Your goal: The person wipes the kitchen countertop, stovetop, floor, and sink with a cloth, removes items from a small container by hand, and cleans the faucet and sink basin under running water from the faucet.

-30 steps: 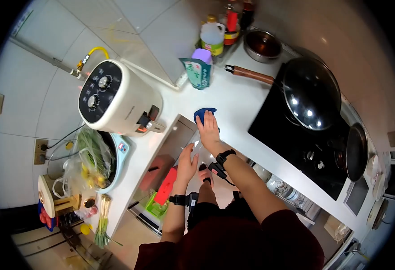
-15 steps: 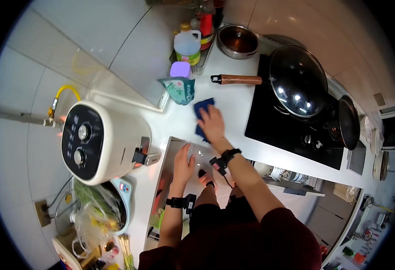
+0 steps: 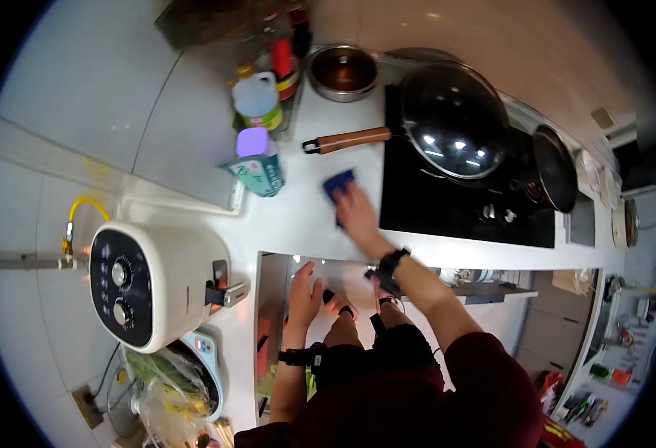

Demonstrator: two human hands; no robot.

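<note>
Right hand [image 3: 357, 211] flat, fingers spread, pressing blue cloth [image 3: 339, 182] on white counter [image 3: 305, 216] just left of stove [image 3: 455, 209]; probably soft, light, limp, best pinched anywhere; left hand [image 3: 305, 287] open, empty, at counter edge.

The right hand [image 3: 355, 211] is stretched out far in front of the body, toward 12 o'clock. It lies flat, palm down, with the fingers pointing away. The right arm is nearly straight, and a black band sits on its wrist. The left hand [image 3: 305, 291] is closer to the body, at about 10 o'clock. Its fingers are spread open and hold nothing. That wrist has a black band too.
</note>
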